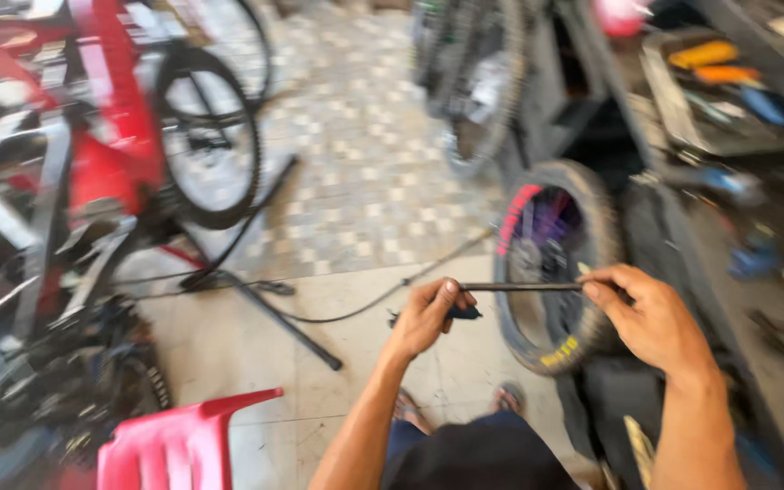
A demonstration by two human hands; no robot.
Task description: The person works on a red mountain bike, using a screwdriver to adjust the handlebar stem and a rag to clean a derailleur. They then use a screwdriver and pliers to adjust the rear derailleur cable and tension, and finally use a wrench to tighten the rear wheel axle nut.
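Black thin rod [519,287] spans both hands: left hand [424,318] and right hand [651,318] fingers pinch its ends (small tyre [592,227] behind).

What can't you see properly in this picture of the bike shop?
Head view only, and it is motion-blurred.
- Thin dark rod: its ends sit inside the left hand and right hand, so what it is stays unclear.
- Small dark piece under the left hand: too blurred to identify.
- Tools in the tray: only smeared colours.
- Red bicycle: cut off by the left edge.
- Small wheel: partly behind the right hand.
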